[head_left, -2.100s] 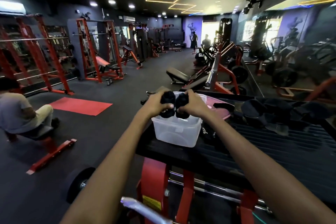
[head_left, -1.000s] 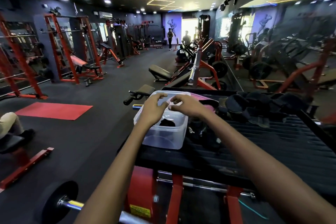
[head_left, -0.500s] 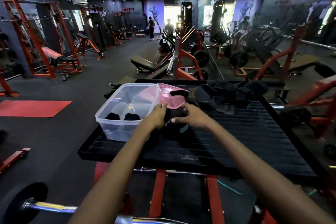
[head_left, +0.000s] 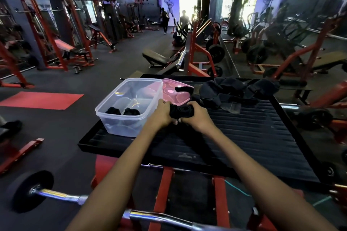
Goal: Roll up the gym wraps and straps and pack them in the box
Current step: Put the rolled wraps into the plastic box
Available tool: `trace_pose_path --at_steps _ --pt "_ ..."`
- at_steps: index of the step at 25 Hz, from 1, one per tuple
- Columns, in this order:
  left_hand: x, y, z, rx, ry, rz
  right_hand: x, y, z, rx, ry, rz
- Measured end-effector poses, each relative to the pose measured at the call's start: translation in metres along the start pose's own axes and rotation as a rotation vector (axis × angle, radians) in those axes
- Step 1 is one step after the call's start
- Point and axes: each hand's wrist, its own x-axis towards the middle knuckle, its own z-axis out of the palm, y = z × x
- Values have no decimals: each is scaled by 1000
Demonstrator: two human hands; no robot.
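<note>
A clear plastic box stands open at the left end of a black ribbed platform. Two rolled black wraps lie side by side on its bottom. Just right of the box, my left hand and my right hand both grip one black wrap, partly coiled, with its rolled end showing between them. A loose heap of black wraps and straps lies at the platform's far side.
A pink lid rests behind the box. A barbell with a black plate crosses low at the left. Red frame legs hold up the platform. Benches, racks and people stand farther back on the gym floor.
Both hands dropped two rolled wraps into the box, moved right to the platform and took up another black wrap, which they now hold lifted between them. The view has swung right.
</note>
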Motion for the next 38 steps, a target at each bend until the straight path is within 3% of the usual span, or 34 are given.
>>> trace_pose_path --at_steps 6,12,20,28,34,38 --pt "-7 11 -77 -160 214 68 12 -62 -31 25 32 -195" --pt "-14 -36 -148 -175 310 -43 60 -134 14 -44 -38 -316" --pt "19 -118 -150 -63 137 -205 94 -145 92 -166 -140 -231" --pt "46 -156 -118 123 -92 -140 119 -126 131 -546 -366 -124" --pt "50 -162 -110 226 -206 -167 121 -127 129 -679 -461 -80" --pt "46 -150 -126 89 -120 -163 111 -132 123 -596 -361 -102"
